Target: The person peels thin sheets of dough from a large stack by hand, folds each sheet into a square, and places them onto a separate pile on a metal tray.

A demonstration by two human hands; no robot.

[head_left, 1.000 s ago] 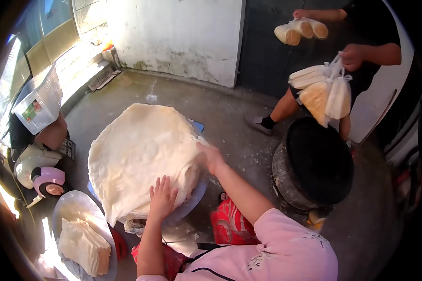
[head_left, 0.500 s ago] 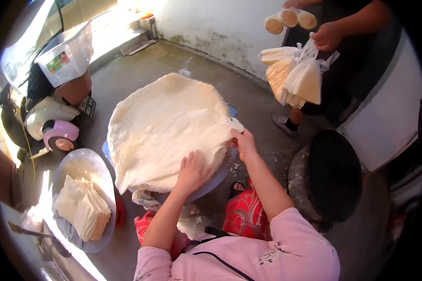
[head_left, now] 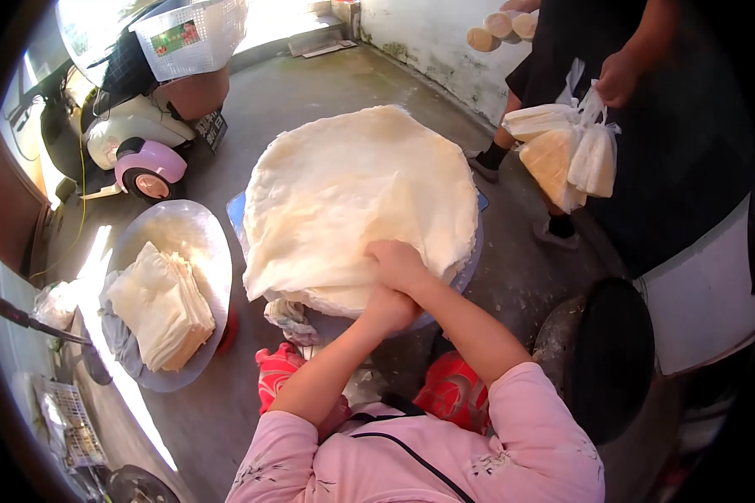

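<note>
A thick stack of large, round, thin flatbread sheets lies in front of me on a round support. My right hand is at the front of the stack, fingers curled in on the top sheet, part of which is lifted and folded inward. My left hand rests at the stack's near edge, just beneath my right wrist; its fingers are hidden there. A crumpled cloth hangs below the front edge of the stack.
At left, folded sheets lie on a metal tray. Behind stand a pink-and-white scooter and a white basket. At right, a person's hand carries bagged flatbreads; a round black griddle stands nearer.
My right hand has moved from the right edge of the stack inward to the left, bringing the sheet's edge over and crossing my left wrist. The other person has shifted right; the view has turned.
</note>
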